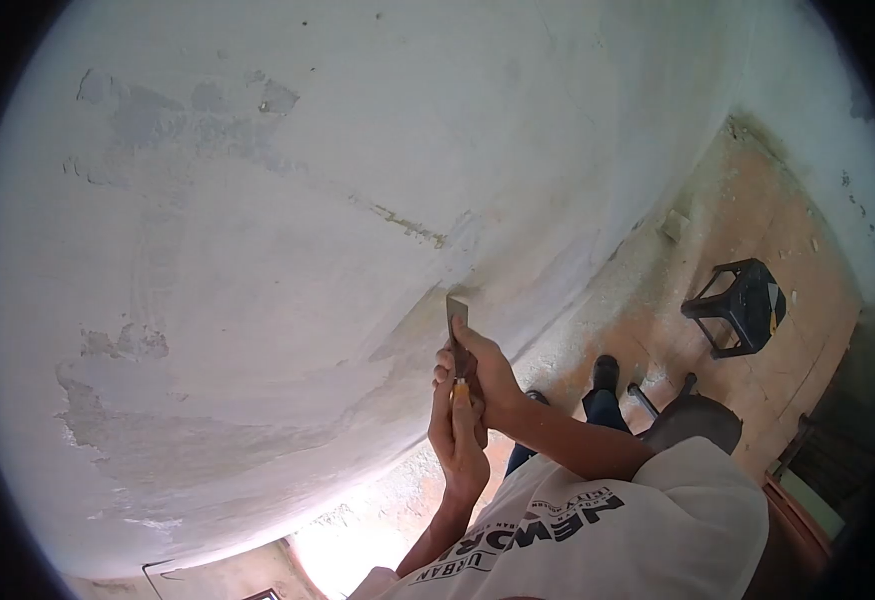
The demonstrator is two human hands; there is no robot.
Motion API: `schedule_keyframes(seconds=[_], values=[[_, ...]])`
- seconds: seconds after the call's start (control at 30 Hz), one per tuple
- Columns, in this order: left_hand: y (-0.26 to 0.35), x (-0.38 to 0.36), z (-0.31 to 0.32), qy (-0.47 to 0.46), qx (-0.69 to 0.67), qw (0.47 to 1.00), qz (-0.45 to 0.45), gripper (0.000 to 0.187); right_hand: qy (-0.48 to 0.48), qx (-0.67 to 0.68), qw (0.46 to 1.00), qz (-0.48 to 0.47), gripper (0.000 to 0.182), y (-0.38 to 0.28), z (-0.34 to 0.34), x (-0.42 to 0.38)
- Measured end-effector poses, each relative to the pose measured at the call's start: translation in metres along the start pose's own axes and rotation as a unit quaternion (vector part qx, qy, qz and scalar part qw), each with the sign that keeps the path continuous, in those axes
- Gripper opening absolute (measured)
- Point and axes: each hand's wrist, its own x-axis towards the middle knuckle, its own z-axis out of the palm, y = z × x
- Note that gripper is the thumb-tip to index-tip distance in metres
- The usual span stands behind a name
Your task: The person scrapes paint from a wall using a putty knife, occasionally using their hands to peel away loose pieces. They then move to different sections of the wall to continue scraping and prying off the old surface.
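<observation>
Scraper (458,335), a flat metal blade on a handle, is held up against the white wall (288,200), with its blade tip touching the plaster just below a long crack with a yellowish streak. Both hands grip the handle, one above the other. The upper hand (483,365), which by the arm reaching in from the right looks like the right one, is curled tight around the handle just under the blade. The lower hand (460,440), the left, is wrapped closed around the handle's orange end, fingers folded over it.

From the head view, the wall fills most of the picture; grey patches where the paint has come off show at its upper left and lower left. A white shirt (598,530) with dark lettering fills the lower right. Dust and chips of plaster lie along the foot of the wall on the reddish floor (758,230). A dark plastic stool (743,300) stands on that floor, well apart from the hands, and a second dark stool (693,415) stands near the person's shoes.
</observation>
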Motion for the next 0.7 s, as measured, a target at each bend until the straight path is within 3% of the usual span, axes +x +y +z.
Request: schedule_keyframes(seconds=[0.07, 0.23, 0.37, 0.47, 0.57, 0.6, 0.7], values=[[-0.002, 0.008, 0.003, -0.021, -0.015, 0.999, -0.032, 0.047, -0.015, 0.038, 0.999, -0.012, 0.041, -0.012, 0.003, 0.001], [-0.01, 0.0, 0.007, -0.008, -0.014, 1.0, 0.0, 0.046, -0.006, 0.013, 0.999, -0.03, 0.04, -0.009, 0.001, -0.002], [-0.008, -0.004, 0.007, 0.053, -0.034, 0.998, -0.026, 0.046, -0.014, -0.018, 0.999, 0.03, 0.039, -0.002, 0.001, -0.002], [-0.004, 0.012, 0.024, -0.019, 0.007, 1.0, -0.005, 0.048, -0.017, -0.012, 0.999, -0.034, 0.041, -0.035, 0.006, -0.002], [-0.003, 0.002, 0.013, -0.02, -0.005, 0.999, -0.035, 0.048, 0.009, -0.032, 0.999, 0.005, 0.041, -0.021, 0.005, -0.005], [-0.004, -0.003, 0.012, -0.007, 0.011, 1.0, 0.005, 0.049, -0.024, -0.012, 0.999, 0.019, 0.041, -0.01, -0.009, -0.001], [-0.006, -0.008, 0.013, -0.012, 0.03, 0.999, -0.01, 0.051, -0.045, -0.026, 0.998, 0.031, 0.04, -0.014, -0.015, 0.003]])
